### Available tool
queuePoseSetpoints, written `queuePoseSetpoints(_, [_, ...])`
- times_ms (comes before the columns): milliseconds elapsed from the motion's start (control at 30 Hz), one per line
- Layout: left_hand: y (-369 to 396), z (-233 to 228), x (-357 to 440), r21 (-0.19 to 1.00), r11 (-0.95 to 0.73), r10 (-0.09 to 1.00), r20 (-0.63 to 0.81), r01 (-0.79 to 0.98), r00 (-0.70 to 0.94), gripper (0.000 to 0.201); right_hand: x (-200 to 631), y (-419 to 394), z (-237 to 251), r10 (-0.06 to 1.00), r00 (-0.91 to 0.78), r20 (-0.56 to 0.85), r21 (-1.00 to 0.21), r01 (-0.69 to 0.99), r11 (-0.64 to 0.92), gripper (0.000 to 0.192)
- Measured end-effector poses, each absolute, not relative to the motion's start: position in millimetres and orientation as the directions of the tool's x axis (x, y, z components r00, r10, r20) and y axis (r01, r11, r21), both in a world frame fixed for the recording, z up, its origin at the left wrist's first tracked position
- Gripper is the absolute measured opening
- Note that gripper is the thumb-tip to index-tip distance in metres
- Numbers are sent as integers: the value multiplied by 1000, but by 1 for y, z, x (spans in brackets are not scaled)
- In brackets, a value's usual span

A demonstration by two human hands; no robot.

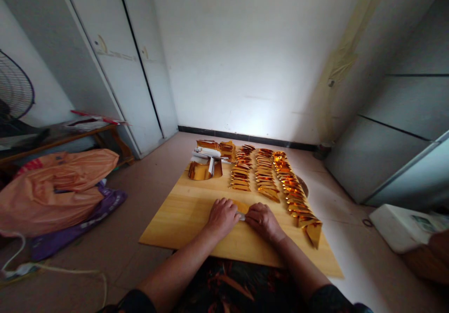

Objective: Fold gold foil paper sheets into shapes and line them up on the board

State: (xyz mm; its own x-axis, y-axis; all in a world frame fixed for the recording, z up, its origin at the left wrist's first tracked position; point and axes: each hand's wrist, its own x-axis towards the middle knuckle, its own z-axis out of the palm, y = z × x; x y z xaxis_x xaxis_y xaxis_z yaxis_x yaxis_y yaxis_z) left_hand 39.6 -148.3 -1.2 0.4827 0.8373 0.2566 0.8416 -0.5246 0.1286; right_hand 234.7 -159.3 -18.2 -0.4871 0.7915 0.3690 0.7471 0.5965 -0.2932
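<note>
My left hand [221, 216] and my right hand [264, 220] rest side by side on a wooden board [182, 219], both pressing down on a gold foil paper [242, 207] that lies flat between them. Only a small gold and white part of the paper shows between my fingers. Beyond my hands, three rows of folded gold paper pieces [264, 172] run away from me across the board. At the board's far left lies a stack of unfolded gold sheets [205, 168].
An orange plastic bag [56, 186] lies on the floor to the left, over a purple one. A low wooden bench [66, 137] and a fan [14, 90] stand at the far left. A white appliance [403, 226] sits at the right. White cabinet doors are behind.
</note>
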Motion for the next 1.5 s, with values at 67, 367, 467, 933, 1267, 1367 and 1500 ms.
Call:
queuePoseSetpoints(67, [-148,-2,40,123,-509,848,245,852,471,9,236,-157,-22,768,-503,397,-296,722,625,22])
queuePoseSetpoints(367, [-158,5,41,108,-496,857,219,861,466,10,235,-146,-18,774,-520,362,-387,672,632,33])
queuePoseSetpoints(467, [-163,7,45,89,-496,856,218,864,469,13,233,-144,-12,785,-514,345,-446,646,620,37])
queuePoseSetpoints(933, [-166,-1,44,100,-484,864,216,870,456,18,243,-151,-12,772,-531,350,-593,512,622,23])
queuePoseSetpoints(1267, [-165,0,45,125,-438,889,208,890,408,14,232,-143,-12,847,-473,243,-560,644,521,14])
queuePoseSetpoints(1367, [-167,1,45,127,-441,887,209,888,411,12,228,-142,-14,892,-398,216,-563,695,447,11])
queuePoseSetpoints(1500, [-168,2,44,135,-432,894,195,892,404,12,224,-143,-14,913,-349,210,-551,729,406,8])
